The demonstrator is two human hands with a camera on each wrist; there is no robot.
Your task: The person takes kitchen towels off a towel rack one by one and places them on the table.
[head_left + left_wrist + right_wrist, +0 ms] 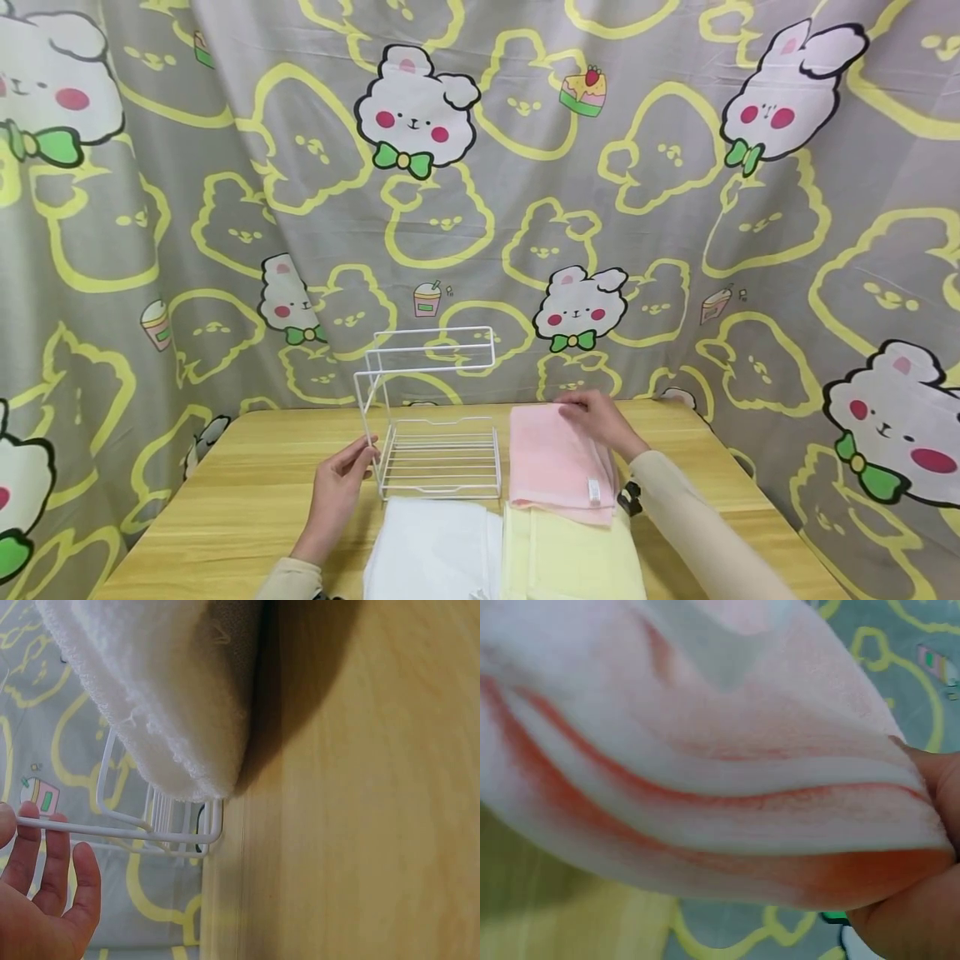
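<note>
A white two-tier wire rack (441, 492) stands on the table's far half. My left hand (343, 487) pinches its left upright between thumb and fingers; in the left wrist view the hand (49, 892) has the white wire (90, 828) against the fingers. Right of the rack, my right hand (603, 421) pinches the far edge of a folded pink towel (551, 458), which has a small white tag. In the right wrist view the towel's layered folds (727, 817) run into the grip of thumb and fingers (907, 922).
Along the near side, a folded white towel (431, 546) lies in front of the rack. Beside it is a folded yellow towel (573, 554), partly overlapped by the pink one. A patterned grey curtain (495, 208) hangs behind the wooden table (247, 475).
</note>
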